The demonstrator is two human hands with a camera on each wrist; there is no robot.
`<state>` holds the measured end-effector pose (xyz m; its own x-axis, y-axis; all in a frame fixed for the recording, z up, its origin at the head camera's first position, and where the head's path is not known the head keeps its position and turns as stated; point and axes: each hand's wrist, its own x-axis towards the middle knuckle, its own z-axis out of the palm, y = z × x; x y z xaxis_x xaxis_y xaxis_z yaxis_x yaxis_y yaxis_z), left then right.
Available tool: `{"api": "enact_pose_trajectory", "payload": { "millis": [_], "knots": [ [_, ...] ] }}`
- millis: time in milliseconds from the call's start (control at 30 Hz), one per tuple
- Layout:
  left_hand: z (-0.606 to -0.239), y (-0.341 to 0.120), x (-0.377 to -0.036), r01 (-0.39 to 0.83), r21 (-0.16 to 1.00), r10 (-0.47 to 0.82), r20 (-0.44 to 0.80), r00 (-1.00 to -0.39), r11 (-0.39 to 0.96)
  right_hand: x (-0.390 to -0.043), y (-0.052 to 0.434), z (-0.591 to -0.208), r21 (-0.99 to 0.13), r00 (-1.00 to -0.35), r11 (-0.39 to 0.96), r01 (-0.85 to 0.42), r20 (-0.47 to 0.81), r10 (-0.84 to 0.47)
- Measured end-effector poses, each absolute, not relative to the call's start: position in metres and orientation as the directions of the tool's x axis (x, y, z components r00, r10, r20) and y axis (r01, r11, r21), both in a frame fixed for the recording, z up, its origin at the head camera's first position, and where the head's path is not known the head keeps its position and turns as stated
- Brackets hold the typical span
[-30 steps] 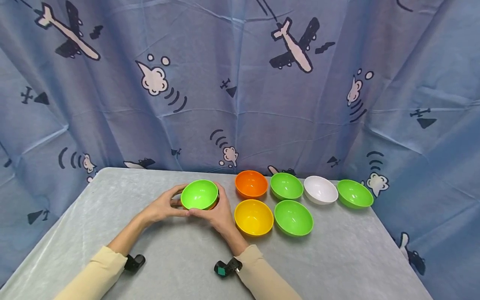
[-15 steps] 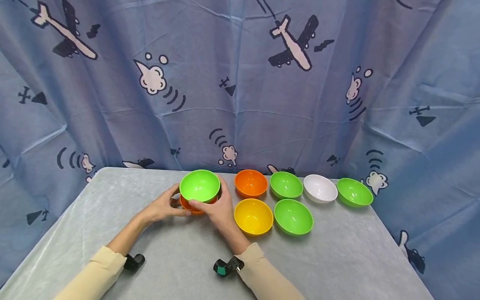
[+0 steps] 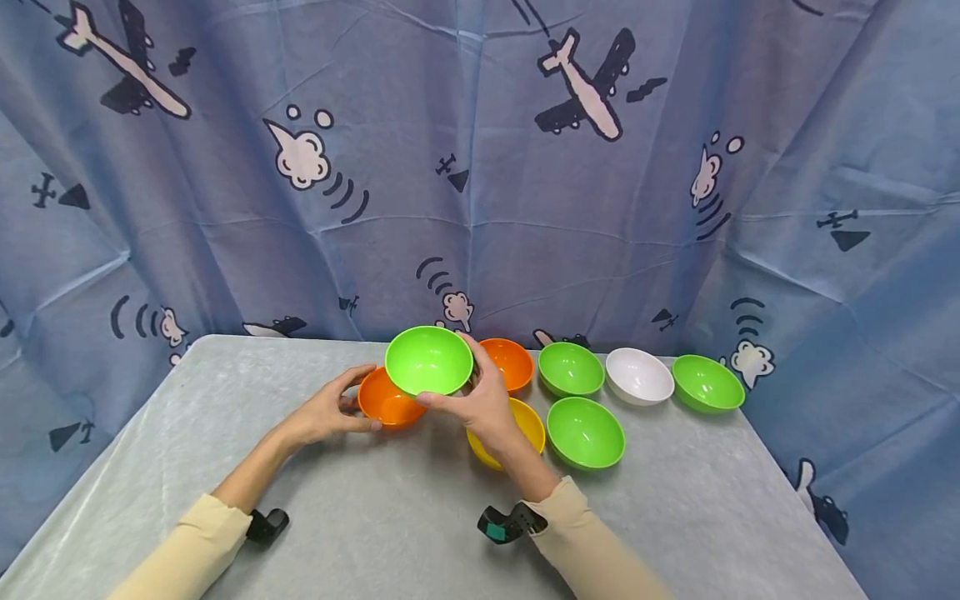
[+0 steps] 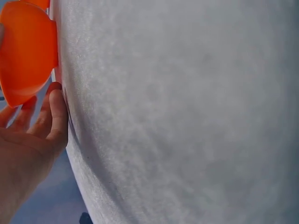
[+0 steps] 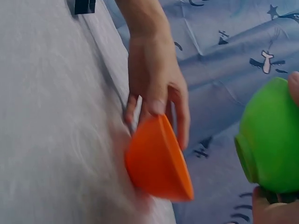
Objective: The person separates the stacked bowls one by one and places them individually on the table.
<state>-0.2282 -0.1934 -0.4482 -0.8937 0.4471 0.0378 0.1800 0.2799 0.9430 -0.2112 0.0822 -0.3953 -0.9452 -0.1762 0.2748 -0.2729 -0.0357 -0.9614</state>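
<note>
My right hand [image 3: 486, 407] grips a green bowl [image 3: 428, 362] by its right side, thumb at the front rim, and holds it up off the table. Just left of it and lower, an orange bowl [image 3: 388, 404] sits on the table. My left hand [image 3: 328, 412] curls round the left side of this orange bowl, thumb toward the front. The right wrist view shows the green bowl [image 5: 273, 140] tilted and apart from the orange bowl [image 5: 156, 161]. Fingers [image 4: 56, 109] of the left hand lie about the orange bowl [image 4: 28, 51] in the left wrist view.
Another orange bowl [image 3: 512, 365] and a yellow bowl [image 3: 528, 433] stand partly behind the right hand. Farther right are a green bowl [image 3: 572, 369], a second one [image 3: 586, 433] in front, a white bowl [image 3: 640, 377] and a green bowl [image 3: 708, 384]. A curtain [image 3: 480, 167] hangs behind the table.
The right hand has lifted the green bowl out of the orange bowl and carried it up and to the right. The left hand has stayed at the orange bowl.
</note>
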Motion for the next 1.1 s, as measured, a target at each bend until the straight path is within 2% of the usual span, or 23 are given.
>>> {"api": "enact_pose_trajectory", "payload": {
  "millis": [267, 433, 633, 800, 1000, 1100],
  "knots": [
    [-0.446, -0.194, -0.226, 0.173, 0.935, 0.428, 0.025, -0.904, 0.309, -0.212, 0.126, -0.384, -0.945, -0.906, 0.006, -0.326, 0.311, -0.288],
    [-0.445, -0.195, -0.226, 0.173, 0.927, 0.423, 0.018, -0.906, 0.332, -0.214, 0.159, -0.381, -0.953, -0.916, 0.050, -0.297, 0.270, -0.297],
    [-0.445, -0.194, -0.227, 0.183, 0.926, 0.441, 0.021, -0.897, 0.329, -0.217, 0.215, -0.387, -0.952, -0.906, 0.016, -0.305, 0.285, -0.312],
    [-0.446, -0.193, -0.228, 0.170, 0.931, 0.438, 0.012, -0.899, 0.323, -0.214, 0.274, -0.393, -0.930, -0.910, 0.095, -0.355, 0.321, -0.261],
    [-0.446, -0.194, -0.228, 0.151, 0.926, 0.421, -0.009, -0.907, 0.345, -0.195, 0.342, -0.406, -0.940, -0.939, 0.126, -0.317, 0.293, -0.179],
    [-0.445, -0.194, -0.228, 0.149, 0.925, 0.417, -0.010, -0.909, 0.348, -0.184, 0.369, -0.414, -0.935, -0.957, 0.216, -0.280, 0.256, -0.133]
  ]
}}
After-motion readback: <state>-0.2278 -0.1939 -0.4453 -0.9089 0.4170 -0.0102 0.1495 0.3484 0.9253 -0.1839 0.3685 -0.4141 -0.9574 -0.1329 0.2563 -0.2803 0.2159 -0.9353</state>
